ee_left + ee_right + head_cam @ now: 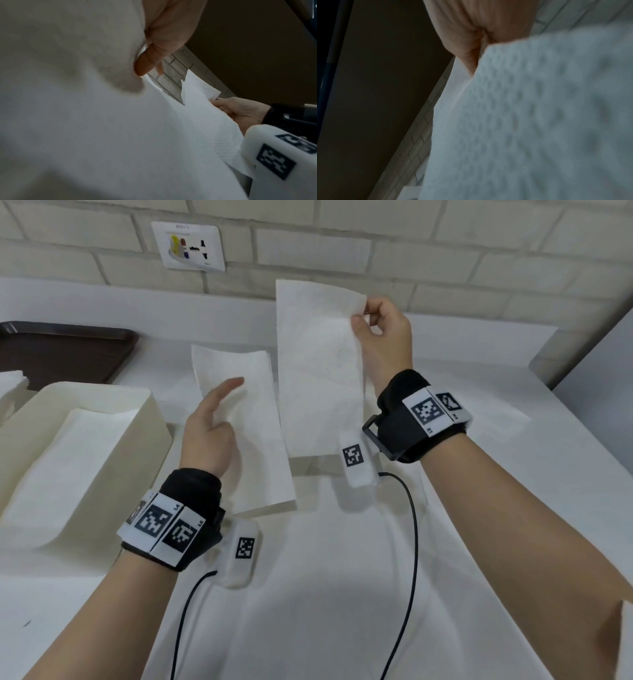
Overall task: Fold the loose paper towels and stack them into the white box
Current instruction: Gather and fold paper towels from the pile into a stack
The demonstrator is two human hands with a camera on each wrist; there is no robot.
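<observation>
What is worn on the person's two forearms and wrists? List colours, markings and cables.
Both forearms are bare, sleeveless. Each wrist carries a black strap with white tiles printed with black square codes, plus a white rounded module, also coded, trailing a thin black cable.

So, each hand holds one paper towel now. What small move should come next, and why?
Probably lay the left hand's towel into the white box, which sits just beside it and already holds folded towels. That towel looks folded to a narrow strip. The right hand pinches only the top corner of its towel, so it needs a free helper.
</observation>
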